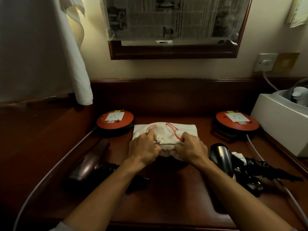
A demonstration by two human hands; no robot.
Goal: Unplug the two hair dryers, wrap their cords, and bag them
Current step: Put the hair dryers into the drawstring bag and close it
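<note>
A white cloth bag (181,129) with a red drawstring lies in the middle of the dark wooden desk (175,194). My left hand (144,148) and my right hand (191,148) both pinch its near edge, a short way apart. A brown hair dryer (87,164) lies to the left with its black coiled cord beside it. To the right lies a black hair dryer (220,158), its coiled cord and plug bunched at its side. Both dryers rest on the desk, apart from my hands.
Two orange cable reels with white sockets stand at the back, one on the left (115,120) and one on the right (237,121); grey cables run from them along both desk sides. A white box (276,120) sits at the right. A wall socket (265,62) is above it.
</note>
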